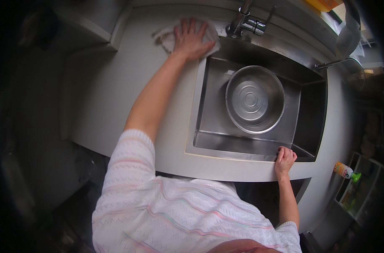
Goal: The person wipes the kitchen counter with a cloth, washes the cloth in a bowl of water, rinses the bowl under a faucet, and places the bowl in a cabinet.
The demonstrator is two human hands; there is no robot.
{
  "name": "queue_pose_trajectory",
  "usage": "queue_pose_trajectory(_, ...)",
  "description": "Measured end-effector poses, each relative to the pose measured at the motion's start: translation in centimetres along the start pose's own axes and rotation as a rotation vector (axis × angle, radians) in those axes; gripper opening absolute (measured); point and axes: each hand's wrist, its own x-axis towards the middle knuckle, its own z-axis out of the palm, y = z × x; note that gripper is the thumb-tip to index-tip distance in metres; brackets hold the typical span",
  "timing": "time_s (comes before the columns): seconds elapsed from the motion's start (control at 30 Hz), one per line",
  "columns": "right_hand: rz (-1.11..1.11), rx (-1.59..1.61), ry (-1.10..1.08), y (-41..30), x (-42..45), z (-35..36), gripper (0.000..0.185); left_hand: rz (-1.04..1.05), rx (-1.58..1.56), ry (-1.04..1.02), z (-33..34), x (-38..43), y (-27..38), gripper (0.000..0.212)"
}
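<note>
My left hand point(191, 39) lies flat with fingers spread on a pale cloth point(166, 38), pressing it to the white countertop point(125, 85) by the sink's back left corner. The cloth's edges blur a little. At the front right of the stainless steel sink point(215, 120), my right hand point(285, 159) rests on the rim with its fingers curled in; no object shows in it. A round metal basin point(255, 126) sits inside the sink, and its ringed bottom is visible with nothing in it.
Behind the sink stands a chrome faucet point(237, 25) with a side lever. A metal rod point(332, 64) juts out at the back right corner. Past the right counter is a bottle with a green cap point(345, 170) beside a rack point(370, 161). A cabinet edge point(114, 44) borders the counter's left.
</note>
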Motion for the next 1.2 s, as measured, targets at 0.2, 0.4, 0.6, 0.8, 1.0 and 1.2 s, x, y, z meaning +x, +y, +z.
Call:
queue_pose_trajectory(0.2, 0.012, -0.006, -0.014, 0.1, 0.2, 0.2, 0.019, 0.141, -0.213, -0.167, 3.1, 6.9, 1.4, 0.054)
queue_pose_trajectory(0.4, 0.033, -0.025, -0.016, 0.5, 0.2, 0.1, 0.021, 0.409, 0.162, -0.047, 0.4, 0.1, 2.5, 0.048)
queue_pose_trajectory(0.6, 0.003, -0.028, -0.015, -0.2, 0.5, -0.2, 0.021, 0.410, -0.035, -0.048, 0.0, -1.3, 0.2, 0.048)
queue_pose_trajectory(0.8, -0.027, -0.044, -0.050, 0.1, 0.1, -0.2, 0.020, 0.325, -0.150, -0.092, -0.2, 2.6, -1.4, 0.051)
queue_pose_trajectory(1.0, -0.029, -0.065, -0.034, 1.0, -0.2, 0.2, 0.022, -0.008, -0.125, -0.219, -3.3, -2.1, 1.0, 0.060)
queue_pose_trajectory(1.2, -0.075, -0.022, 0.040, 1.7, -0.1, 1.2, 0.023, 0.015, 0.182, 0.036, -2.7, -15.3, -0.8, 0.054)
